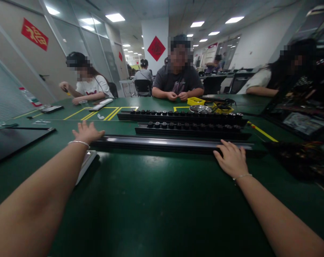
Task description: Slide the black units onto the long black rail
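Note:
A long black rail with a shiny top lies crosswise on the green table. My left hand is at its left end, fingers spread and thumb against or just over the rail's end. Near the other end, my right hand rests with its fingers stretched over the rail's near edge, not closed round it. Behind lie two more black rails, a nearer one and a farther one, each bearing a row of small dark round parts. Under my left wrist a white flat object is partly hidden.
A yellow bin and a metal bowl stand beyond the rails. A dark panel lies at the left, and a dark bundle of wires at the right. A person sits opposite; others sit at both sides.

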